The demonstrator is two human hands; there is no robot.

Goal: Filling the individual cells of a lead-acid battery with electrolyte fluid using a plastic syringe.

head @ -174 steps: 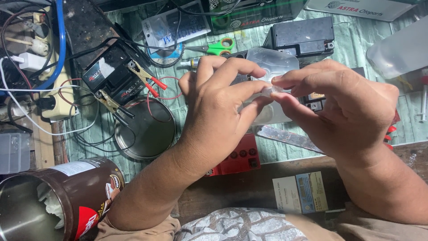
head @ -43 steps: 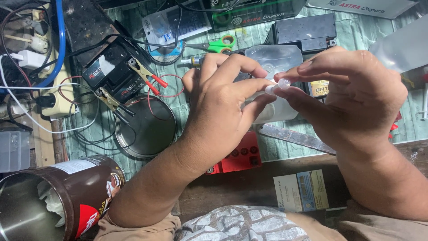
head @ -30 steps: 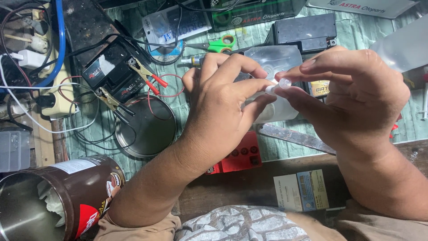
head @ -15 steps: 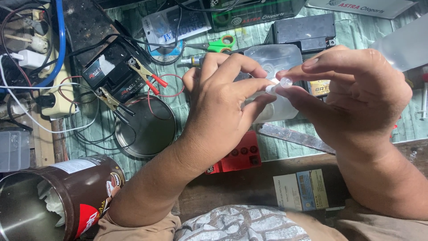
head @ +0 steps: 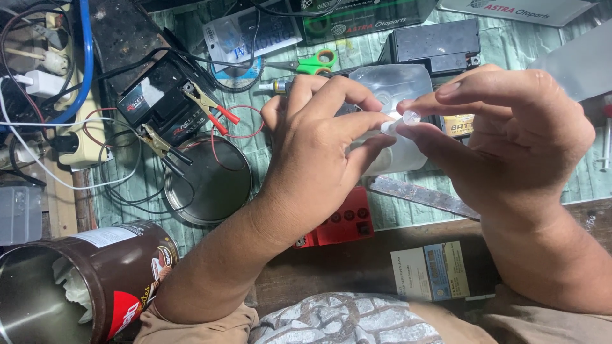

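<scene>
Green brick-patterned covering lies over the desk (head: 191, 25), which is crowded with parts and wiring. Both hands work above the middle of the desk, over a translucent plastic container (head: 392, 86) (its lower part is hidden behind the hands).

The left hand (head: 315, 150) is curled, its thumb and forefinger closed on a small white tip (head: 387, 127). The right hand (head: 510, 134) meets it from the other side: thumb and forefinger pinch a small clear cap (head: 411, 116) that touches the white tip, while the remaining fingers arch loosely above.

Toward the far left of the desk sits a small black battery (head: 159, 105) with clips attached, one with red handles (head: 213, 108) and one with black handles (head: 156, 140). A round metal lid (head: 210, 185) lies just beside it, toward the near edge. Green-handled scissors (head: 312, 62) lie at the far edge, near a second black battery (head: 437, 44). A red plastic strip (head: 341, 223) lies under the left wrist. At the near left corner stands an open brown tin (head: 95, 274). A white power strip (head: 80, 134) occupies the left edge.
</scene>
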